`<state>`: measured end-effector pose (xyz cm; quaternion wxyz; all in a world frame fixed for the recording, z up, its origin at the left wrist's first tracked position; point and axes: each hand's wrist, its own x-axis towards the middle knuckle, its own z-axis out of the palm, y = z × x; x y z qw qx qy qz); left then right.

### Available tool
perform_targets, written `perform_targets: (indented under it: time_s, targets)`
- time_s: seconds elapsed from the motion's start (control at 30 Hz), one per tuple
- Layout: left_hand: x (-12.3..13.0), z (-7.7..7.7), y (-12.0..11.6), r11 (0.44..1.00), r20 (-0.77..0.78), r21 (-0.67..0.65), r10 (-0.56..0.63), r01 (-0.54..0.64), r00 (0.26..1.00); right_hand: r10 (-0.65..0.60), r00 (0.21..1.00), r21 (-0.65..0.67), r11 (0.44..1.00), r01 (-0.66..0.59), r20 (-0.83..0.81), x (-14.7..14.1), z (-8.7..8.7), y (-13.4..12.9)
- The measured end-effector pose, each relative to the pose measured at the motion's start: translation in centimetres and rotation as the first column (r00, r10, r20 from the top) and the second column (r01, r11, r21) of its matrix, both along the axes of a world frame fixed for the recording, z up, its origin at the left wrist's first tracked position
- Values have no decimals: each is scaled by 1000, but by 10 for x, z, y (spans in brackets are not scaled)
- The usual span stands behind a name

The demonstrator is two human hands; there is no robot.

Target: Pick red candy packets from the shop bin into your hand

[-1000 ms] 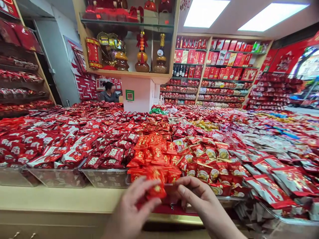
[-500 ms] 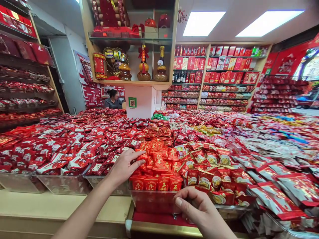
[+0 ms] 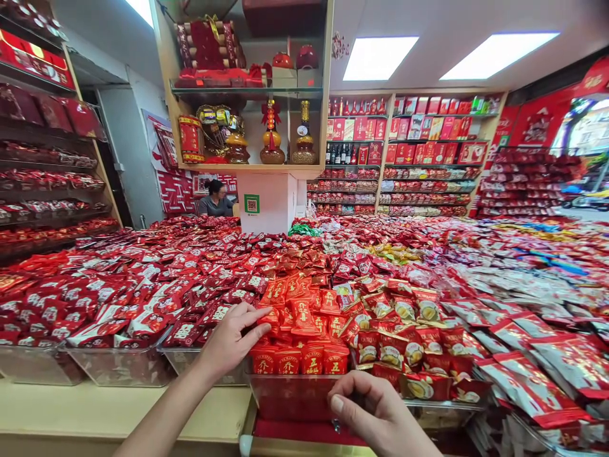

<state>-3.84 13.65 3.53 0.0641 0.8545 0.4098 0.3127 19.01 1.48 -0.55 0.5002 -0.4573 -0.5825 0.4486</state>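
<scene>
My left hand [image 3: 238, 339] reaches over the left side of a heap of small red candy packets with gold lettering [image 3: 301, 316]. Its index finger and thumb are stretched out and apart, at the edge of a packet. No packet is visibly lifted in them. The heap fills a clear plastic bin [image 3: 290, 397]. In front of that bin's right corner is my right hand [image 3: 368, 409], its fingers loosely curled toward the thumb. Nothing shows in it, though the inside of the curl is partly hidden.
Red durian snack packets [image 3: 390, 346] fill the bin to the right. Larger red and white packets [image 3: 547, 368] lie farther right. Dark red packets [image 3: 214, 311] are on the left. A pale ledge [image 3: 118, 409] runs along the front. A person [image 3: 216, 200] sits behind the display near a shelf unit [image 3: 247, 166].
The view has tipped slightly upward, so the goods sit lower in it. My left hand has drawn back a little to the left from the gold-lettered packets. My right hand stays near the bin's corner.
</scene>
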Motion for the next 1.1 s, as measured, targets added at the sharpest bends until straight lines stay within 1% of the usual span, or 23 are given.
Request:
perform_targets:
  time_s: [0.13,0.3,0.6,0.7,0.77,0.87,0.97,1.03,1.1]
  targets:
    - [2,-4,-1,1000,11,6,1,-1,1000,4,1000,-11,1000,-3,13,-2,-3,0]
    - [5,-3,2,999,28,11,34,-35,999,-8,998,-14,1000,9,60,-3,-3,-2]
    - [10,-7,3,996,68,-40,88,-85,994,-13,990,-43,999,19,137,-4,2,-8]
    - [12,-7,3,992,97,-54,115,-110,989,39,980,-50,998,-30,193,-2,4,-8]
    - [13,-7,3,989,125,-66,138,-131,983,65,963,-45,997,-56,260,-1,4,-8]
    - [15,-7,6,986,166,-89,156,-142,974,65,939,2,998,-70,337,-1,3,-8]
    - [17,-4,8,984,236,-95,167,-148,957,81,927,48,993,-105,365,-1,1,-6]
    - [18,-2,5,982,318,-75,190,-175,929,90,913,68,990,-127,397,-1,0,-6]
    - [17,-5,-10,974,412,-25,217,-227,885,160,865,78,972,-223,476,0,0,-8]
